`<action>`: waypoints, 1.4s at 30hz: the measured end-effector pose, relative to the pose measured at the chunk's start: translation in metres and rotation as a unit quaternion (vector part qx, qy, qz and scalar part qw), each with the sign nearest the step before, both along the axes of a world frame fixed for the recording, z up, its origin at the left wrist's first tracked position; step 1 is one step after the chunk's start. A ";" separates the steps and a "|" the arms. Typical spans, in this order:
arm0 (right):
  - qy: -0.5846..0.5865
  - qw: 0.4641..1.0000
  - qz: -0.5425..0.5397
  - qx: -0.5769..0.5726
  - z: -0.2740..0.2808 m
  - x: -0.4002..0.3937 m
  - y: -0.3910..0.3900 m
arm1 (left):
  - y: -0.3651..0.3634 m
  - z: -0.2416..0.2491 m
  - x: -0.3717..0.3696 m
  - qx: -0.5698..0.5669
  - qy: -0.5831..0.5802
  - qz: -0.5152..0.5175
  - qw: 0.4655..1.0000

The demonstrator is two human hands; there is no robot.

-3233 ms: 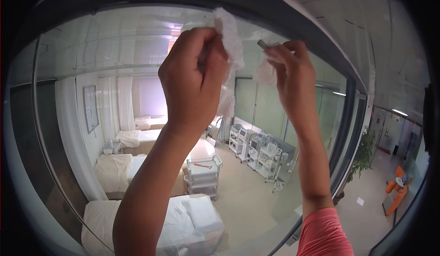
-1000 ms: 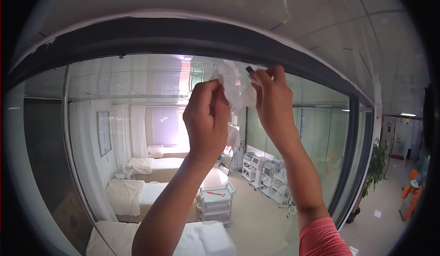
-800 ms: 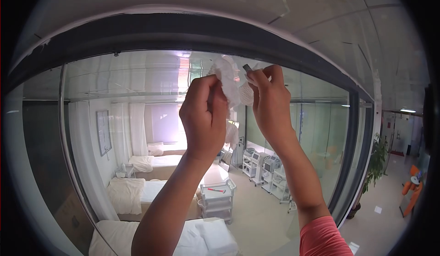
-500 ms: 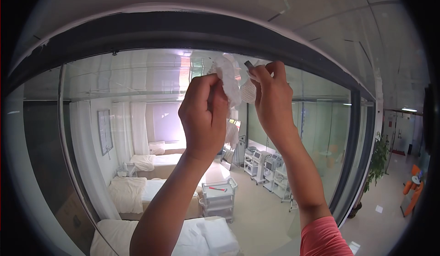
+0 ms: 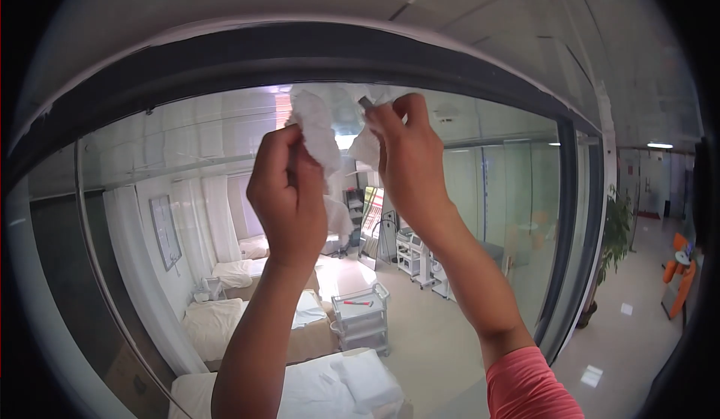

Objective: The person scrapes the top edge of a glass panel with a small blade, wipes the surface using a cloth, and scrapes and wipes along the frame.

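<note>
Behind the glass pane [image 5: 487,216] lies a room of beds, and up near its dark frame [image 5: 300,51] the left hand [image 5: 289,194] grips a crumpled tissue [image 5: 315,130] just left of the right hand [image 5: 405,156], which pinches a small dark tool [image 5: 365,102].

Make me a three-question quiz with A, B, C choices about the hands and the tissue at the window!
1. Where are the hands?
A. low by the floor
B. up near the top of the window
C. on a bed

2. What colour is the tissue?
A. white
B. blue
C. black

3. How is the left hand?
A. flat and open
B. pointing one finger
C. closed on the tissue

Answers:
1 B: the left hand and right hand are raised just under the dark top frame of the window.
2 A: the crumpled tissue is white.
3 C: its fingers are curled around the tissue.
</note>
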State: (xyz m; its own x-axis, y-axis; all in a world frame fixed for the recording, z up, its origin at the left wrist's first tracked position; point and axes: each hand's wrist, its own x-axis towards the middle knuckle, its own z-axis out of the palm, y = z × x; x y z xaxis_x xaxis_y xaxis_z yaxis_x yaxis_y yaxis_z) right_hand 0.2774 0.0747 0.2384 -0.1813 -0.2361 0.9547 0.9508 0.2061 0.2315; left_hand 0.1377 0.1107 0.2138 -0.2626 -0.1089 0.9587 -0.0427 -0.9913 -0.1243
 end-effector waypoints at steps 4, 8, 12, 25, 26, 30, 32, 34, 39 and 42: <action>-0.016 0.999 0.018 0.032 -0.004 0.006 0.009 | -0.001 0.000 0.003 0.010 -0.013 0.015 1.000; -0.026 0.998 0.021 0.062 0.008 0.003 0.008 | -0.001 0.000 0.007 -0.025 -0.032 -0.012 0.999; -0.033 0.997 0.004 0.065 -0.013 0.011 0.007 | -0.002 -0.001 0.002 -0.037 0.008 0.005 0.999; -0.053 0.993 0.003 0.106 0.009 0.023 0.011 | -0.003 0.003 0.005 -0.016 -0.003 0.004 1.000; -0.050 0.994 -0.002 0.100 0.009 0.022 0.010 | -0.003 0.003 0.005 -0.012 -0.006 0.003 1.000; -0.051 0.995 -0.015 0.082 -0.004 0.023 0.005 | -0.002 0.004 0.005 -0.005 -0.006 0.002 1.000; -0.057 0.995 -0.012 0.086 -0.001 0.021 0.005 | -0.003 0.004 0.004 -0.005 0.010 0.016 1.000; -0.046 0.994 -0.005 0.095 0.010 0.020 0.007 | -0.003 0.004 0.005 -0.004 0.005 0.017 1.000; -0.042 0.997 -0.021 0.062 0.007 0.019 0.001 | -0.004 0.003 0.005 -0.016 0.006 0.011 1.000; -0.048 0.997 -0.015 0.060 0.014 0.019 0.001 | -0.003 0.002 0.004 -0.017 0.010 0.052 0.998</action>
State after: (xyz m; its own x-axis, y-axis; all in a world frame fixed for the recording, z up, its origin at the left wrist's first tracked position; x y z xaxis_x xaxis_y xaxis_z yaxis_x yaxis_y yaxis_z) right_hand 0.2964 0.0760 0.2521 -0.2797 -0.3405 0.8977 0.9283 0.1427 0.3433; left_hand 0.1414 0.1078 0.2162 -0.2316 -0.1014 0.9675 0.0591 -0.9942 -0.0901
